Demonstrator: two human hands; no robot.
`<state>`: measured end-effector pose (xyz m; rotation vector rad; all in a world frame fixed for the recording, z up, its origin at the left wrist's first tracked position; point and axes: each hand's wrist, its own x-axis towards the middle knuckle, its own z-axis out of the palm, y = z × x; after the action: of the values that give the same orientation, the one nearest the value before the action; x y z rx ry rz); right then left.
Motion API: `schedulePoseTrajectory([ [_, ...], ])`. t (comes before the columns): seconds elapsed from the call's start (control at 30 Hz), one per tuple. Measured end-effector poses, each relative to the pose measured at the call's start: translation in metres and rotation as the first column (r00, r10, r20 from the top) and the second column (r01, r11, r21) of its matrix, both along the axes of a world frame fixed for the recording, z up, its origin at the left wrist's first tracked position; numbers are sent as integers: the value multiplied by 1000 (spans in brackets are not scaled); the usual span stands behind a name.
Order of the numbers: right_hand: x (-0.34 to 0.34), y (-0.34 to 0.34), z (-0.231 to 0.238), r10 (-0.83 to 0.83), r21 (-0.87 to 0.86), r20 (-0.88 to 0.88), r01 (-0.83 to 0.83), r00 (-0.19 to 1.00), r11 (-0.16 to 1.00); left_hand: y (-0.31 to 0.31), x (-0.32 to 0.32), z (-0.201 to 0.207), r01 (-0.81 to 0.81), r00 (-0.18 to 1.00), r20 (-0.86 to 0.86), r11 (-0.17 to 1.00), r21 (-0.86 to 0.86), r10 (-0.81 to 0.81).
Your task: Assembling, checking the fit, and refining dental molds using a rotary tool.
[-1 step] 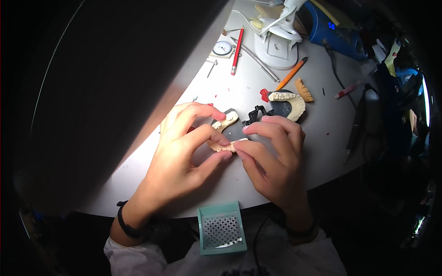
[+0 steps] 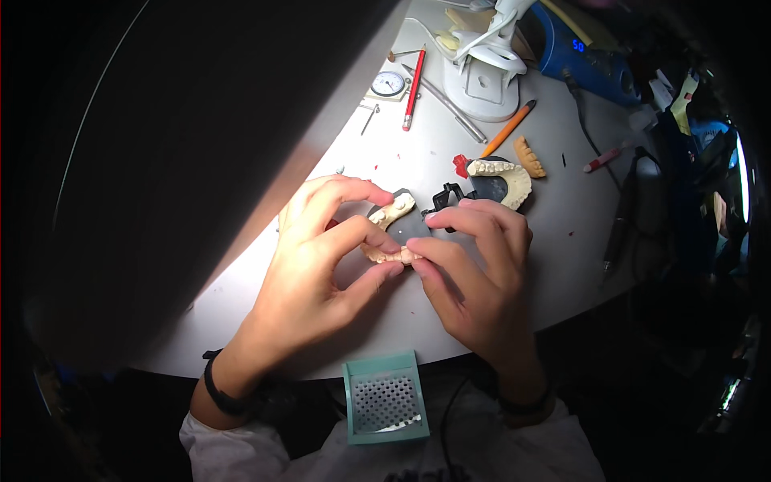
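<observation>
A cream-coloured dental model (image 2: 393,212), horseshoe-shaped on a dark grey base, lies between my two hands on the grey-white table. My left hand (image 2: 309,257) is closed on its near-left teeth, thumb at the outer side and a fingertip at the inner side. Another left fingertip is at the model's far arm. From the right, my right hand (image 2: 486,277) has its thumb and index finger at the near row of teeth, where a pinkish tooth section shows between the fingertips. A black plastic hinge (image 2: 450,195) joins toward a second dental model (image 2: 518,189), teeth upward, beyond my right hand.
A tan tooth-row piece (image 2: 528,157), an orange pencil (image 2: 507,130), a red pencil (image 2: 414,88), a metal-handled knife (image 2: 450,103) and a dial gauge (image 2: 388,84) lie beyond. A white lamp base (image 2: 482,88) stands behind. A dark panel (image 2: 217,145) blocks the left; a green perforated tray (image 2: 347,402) juts out in front.
My right index fingertip has lifted slightly, so more of the pinkish tooth section shows. My left hand and the models look almost the same.
</observation>
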<state>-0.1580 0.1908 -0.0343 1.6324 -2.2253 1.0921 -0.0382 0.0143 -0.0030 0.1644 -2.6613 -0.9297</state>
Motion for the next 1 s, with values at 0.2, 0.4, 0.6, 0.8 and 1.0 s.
schedulePoseTrajectory([
  [0.2, 2, -1, 6, -20, 30, 63, 18, 998, 999, 3, 1, -1, -24, 1000, -12, 991, 131, 26],
  [0.4, 1, -3, 0, -1, 12, 59, 0, 998, 1000, 0, 2, -2, 14, 997, -71, 1000, -21, -15],
  [0.6, -3, 1, -5, -8, -18, -33, 7, 999, 1000, -2, -2, -2, 72, 993, -93, 996, 55, -66],
  [0.8, 3, 0, 5, -5, 52, 9, 5, 1000, 999, 0, 2, -1, 28, 1000, -4, 986, 164, -27],
  [1.0, -8, 2, 15, 45, 152, -147, -23, 988, 988, -5, 0, -4, -37, 993, 120, 944, 329, -3],
])
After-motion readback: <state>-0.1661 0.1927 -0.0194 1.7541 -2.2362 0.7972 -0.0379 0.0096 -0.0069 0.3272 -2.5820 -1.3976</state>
